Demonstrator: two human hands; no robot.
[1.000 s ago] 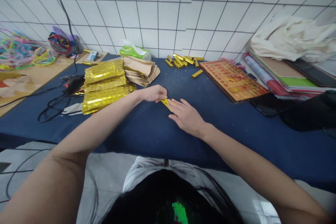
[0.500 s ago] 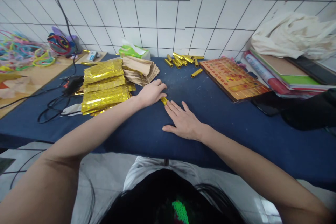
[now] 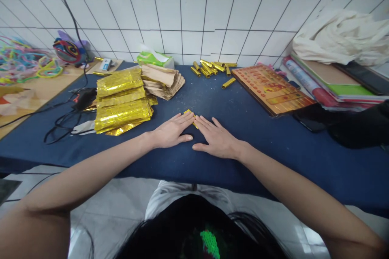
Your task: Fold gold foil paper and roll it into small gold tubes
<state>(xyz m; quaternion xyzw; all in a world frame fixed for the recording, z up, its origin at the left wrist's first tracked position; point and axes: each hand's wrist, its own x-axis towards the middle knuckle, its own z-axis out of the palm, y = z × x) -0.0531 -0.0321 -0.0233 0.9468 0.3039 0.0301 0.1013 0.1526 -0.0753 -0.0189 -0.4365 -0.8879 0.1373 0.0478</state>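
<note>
A small strip of folded gold foil paper [image 3: 186,112] lies on the blue cloth in front of me, mostly covered by my fingers. My left hand [image 3: 173,130] is flat on its left part, fingers stretched out and thumb apart. From the other side my right hand [image 3: 217,138] rests flat with its fingertips on the strip's right end, thumb spread. The fingertips of both hands nearly meet over it. To the left is a pile of gold foil paper sheets [image 3: 123,101], beside a stack of brown paper [image 3: 162,81].
Several rolled gold tubes [image 3: 209,68] lie by the tiled wall, with one gold tube [image 3: 228,83] nearer. An orange printed box [image 3: 270,89] is at right, before stacked books [image 3: 340,85] and a white cloth bag [image 3: 343,40]. Black cables [image 3: 57,123] trail at left; a green tissue pack [image 3: 154,60] stands behind.
My left hand has gone from bent fingers at the strip's far end to lying flat over it, with its wrist drawn nearer me. My right hand has barely shifted.
</note>
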